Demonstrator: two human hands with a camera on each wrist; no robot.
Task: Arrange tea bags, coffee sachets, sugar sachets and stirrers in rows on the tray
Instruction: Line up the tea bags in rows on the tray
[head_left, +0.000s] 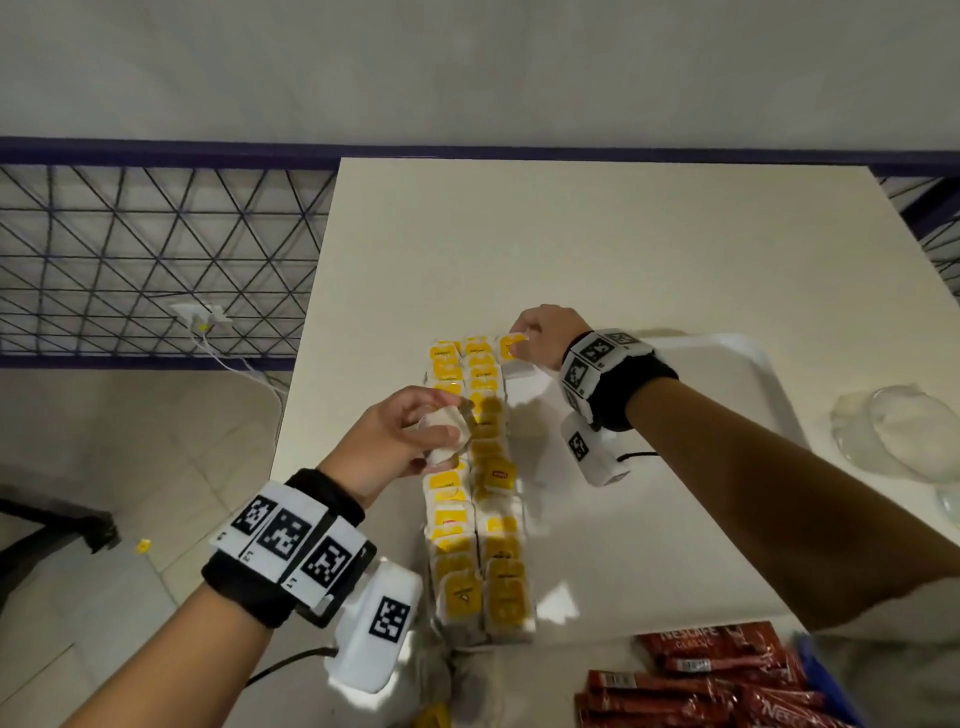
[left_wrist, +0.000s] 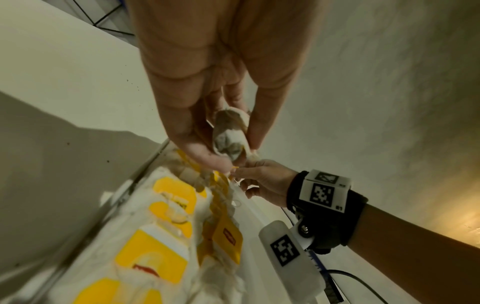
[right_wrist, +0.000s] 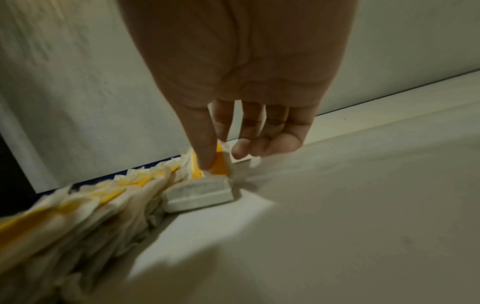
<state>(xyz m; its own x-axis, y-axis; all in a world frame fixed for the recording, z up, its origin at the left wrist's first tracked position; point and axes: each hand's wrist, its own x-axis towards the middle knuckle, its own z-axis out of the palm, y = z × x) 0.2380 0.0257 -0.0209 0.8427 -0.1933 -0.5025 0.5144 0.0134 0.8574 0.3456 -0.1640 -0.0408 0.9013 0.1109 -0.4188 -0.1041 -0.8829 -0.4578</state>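
Tea bags (head_left: 480, 499) with yellow tags lie in two long rows on the white tray (head_left: 717, 358), which sits on the table (head_left: 571, 249). Head view: red coffee sachets (head_left: 722, 670) near the bottom edge read "NESCAFE CLASSIC"; the tag print is too small to read. The left hand (head_left: 400, 441) hovers above the rows, fingers curled round a loose tea bag (head_left: 444, 434). The right hand (head_left: 545, 335) reaches to the far end, pinching a yellow tag (head_left: 511, 347)

Left wrist view: thumb and fingers (left_wrist: 259, 123) close on the crumpled bag (left_wrist: 230, 135); some tags below carry a red logo, unreadable

Right wrist view: thumb and forefinger pinch the tag (right_wrist: 221, 164), the other fingers (right_wrist: 275, 144) loosely bent above a small white block (right_wrist: 200, 195) with blurred print
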